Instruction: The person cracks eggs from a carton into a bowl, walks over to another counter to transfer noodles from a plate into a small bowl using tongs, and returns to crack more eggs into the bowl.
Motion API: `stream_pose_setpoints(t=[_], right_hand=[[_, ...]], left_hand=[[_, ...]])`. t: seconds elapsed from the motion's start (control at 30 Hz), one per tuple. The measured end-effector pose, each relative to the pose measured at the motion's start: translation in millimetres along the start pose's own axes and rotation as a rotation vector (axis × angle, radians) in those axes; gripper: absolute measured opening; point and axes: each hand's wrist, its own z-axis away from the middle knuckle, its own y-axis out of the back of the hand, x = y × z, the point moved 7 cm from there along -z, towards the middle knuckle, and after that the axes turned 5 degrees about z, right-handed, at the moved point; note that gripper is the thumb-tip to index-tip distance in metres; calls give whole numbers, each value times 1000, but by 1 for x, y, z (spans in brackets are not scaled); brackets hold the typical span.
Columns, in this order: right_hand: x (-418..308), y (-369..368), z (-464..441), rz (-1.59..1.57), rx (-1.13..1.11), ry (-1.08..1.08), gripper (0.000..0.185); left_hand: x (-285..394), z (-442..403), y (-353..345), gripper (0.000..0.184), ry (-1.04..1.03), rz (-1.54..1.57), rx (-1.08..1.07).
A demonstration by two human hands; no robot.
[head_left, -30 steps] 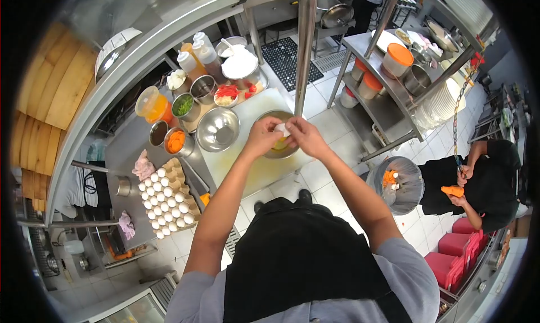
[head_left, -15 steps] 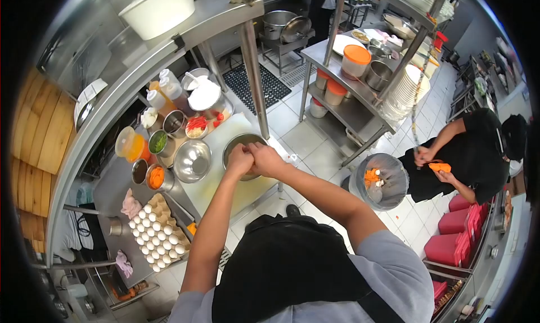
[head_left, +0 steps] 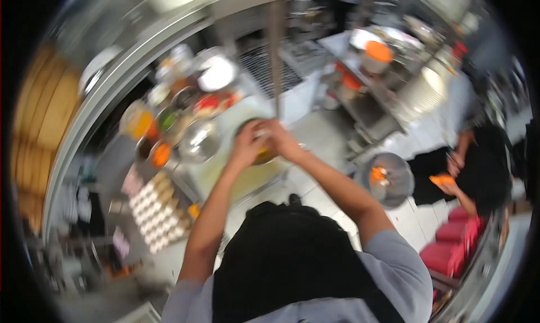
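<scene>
Both hands are over a metal mixing bowl (head_left: 262, 161) on the pale cutting board (head_left: 233, 183). My left hand (head_left: 246, 145) and my right hand (head_left: 285, 142) are closed, with fingertips close together around a whitish piece that looks like a cracked egg (head_left: 262, 133). Something yellow shows below them in the bowl. Motion blur hides the fingers' exact grip. Left of the bowl stands an empty-looking shiny steel bowl (head_left: 199, 141). A tray of white eggs (head_left: 159, 213) lies on the counter near my left forearm.
Containers of chopped food, including orange pieces (head_left: 161, 154), and squeeze bottles line the board's left side. A shelf rack (head_left: 368, 101) stands ahead right. To the right, a co-worker (head_left: 486, 168) holds an orange vegetable beside a lined bin (head_left: 388, 179).
My hands have moved slightly apart, and a whitish piece and something yellow now show between and below them. The view has shifted and blurred. Another person's grey sleeve appears behind the co-worker.
</scene>
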Motion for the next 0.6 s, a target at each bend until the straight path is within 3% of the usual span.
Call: stream_pose_setpoints(t=[0.03,0.07,0.13,0.17,0.23,0.27,0.3,0.33,0.37,0.43,0.47,0.53,0.57,0.6], right_hand=[[3,2,-3,-64,88,-216,40],[11,6,4,-109,-102,-739,39],[36,19,28,-652,145,-806,40],[26,43,37,-731,280,-899,42],[40,86,82,-904,340,-931,50],[50,109,112,-937,391,-964,53],[57,135,145,-893,412,-1007,55],[63,161,181,-852,459,-1048,57],[77,192,228,-784,507,-1107,58],[98,251,306,-555,613,-1209,60],[102,282,338,-389,672,-1245,62],[126,368,418,674,363,-1396,60],[102,372,403,797,328,-1343,54],[96,360,398,556,490,-1367,50]], left_hand=[[10,5,5,47,20,-46,36],[26,9,13,47,39,-88,67],[64,25,43,41,15,-275,125],[58,38,71,41,43,-294,166],[61,70,150,35,-30,-525,554],[60,91,192,30,166,-566,630],[19,115,241,31,531,-619,565],[9,142,287,34,137,-918,782],[-8,166,324,38,150,-1083,721],[-40,202,379,46,461,-1168,659],[-39,211,388,46,465,-1166,649],[-54,214,395,48,620,-1213,395],[-70,217,403,46,509,-1196,377],[-87,221,413,43,395,-1174,354]])
